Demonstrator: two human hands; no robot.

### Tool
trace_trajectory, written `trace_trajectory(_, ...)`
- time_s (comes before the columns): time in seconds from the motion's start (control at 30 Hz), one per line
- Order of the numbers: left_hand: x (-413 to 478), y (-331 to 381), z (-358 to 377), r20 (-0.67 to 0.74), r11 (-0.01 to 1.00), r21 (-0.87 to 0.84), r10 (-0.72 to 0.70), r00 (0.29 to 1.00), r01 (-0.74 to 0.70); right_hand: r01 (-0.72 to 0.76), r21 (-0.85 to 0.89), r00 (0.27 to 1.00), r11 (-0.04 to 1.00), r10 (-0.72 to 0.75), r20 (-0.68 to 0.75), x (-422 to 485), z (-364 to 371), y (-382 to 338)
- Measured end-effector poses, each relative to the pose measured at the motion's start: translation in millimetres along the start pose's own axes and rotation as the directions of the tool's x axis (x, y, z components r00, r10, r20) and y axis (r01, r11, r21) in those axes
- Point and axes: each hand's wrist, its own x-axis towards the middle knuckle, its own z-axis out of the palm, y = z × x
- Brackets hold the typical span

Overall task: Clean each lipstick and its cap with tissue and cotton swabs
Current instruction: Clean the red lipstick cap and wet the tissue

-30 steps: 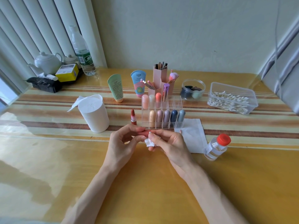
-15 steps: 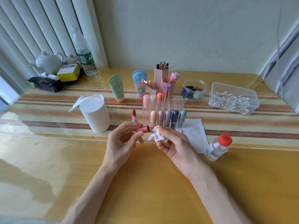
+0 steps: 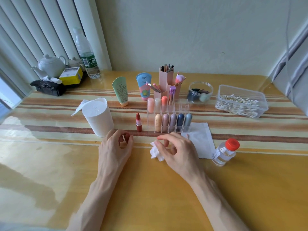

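Left hand (image 3: 116, 147) curled round the mostly hidden red cap (image 3: 127, 137), right hand (image 3: 176, 148) pinching crumpled tissue (image 3: 155, 151); 1 uncapped lipstick (image 3: 138, 122) upright at centre frame.

1. The left hand (image 3: 116, 145) rests low on the yellow table (image 3: 150, 197), its fingers curled round a small reddish cap (image 3: 127, 137) that is mostly hidden.
2. The right hand (image 3: 176, 150) pinches a crumpled tissue (image 3: 155, 151) down at the tabletop.
3. An uncapped red lipstick (image 3: 138, 122) stands upright just left of a clear organizer (image 3: 183, 104) holding capped lipsticks in two rows.
4. A white tissue roll (image 3: 98, 117) stands beyond the left hand.
5. A flat tissue sheet (image 3: 200, 139) lies beside the right hand, with a red-capped bottle (image 3: 225, 151) at its right edge.
6. A clear box of cotton swabs (image 3: 241, 104) sits far right.
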Motion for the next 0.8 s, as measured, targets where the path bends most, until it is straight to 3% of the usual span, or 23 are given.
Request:
trace_trajectory(0.1,1.5,-6.5,5.7,0.031,0.999,0.037,-0.015,0.999,0.014,-0.055,-0.150,0.982,0.987,0.027,-0.185,3.2,-5.4,1.7)
trace_trajectory(0.23,2.4,-7.7,10.6,0.070,0.999,0.008,-0.050,0.996,0.049,-0.274,-0.399,0.923,0.875,0.123,-0.364,3.6,-11.7,4.3)
trace_trajectory(0.5,18.2,1.4,17.0,0.176,0.990,-0.047,-0.125,0.976,0.135,-0.391,-0.551,0.917,0.737,0.260,-0.303,-0.4,-8.4,-0.7)
trace_trajectory(0.8,32.0,8.0,23.2,0.267,0.970,-0.093,-0.195,0.944,0.226,-0.428,-0.578,0.903,0.695,0.356,-0.240,0.8,-12.8,2.8)
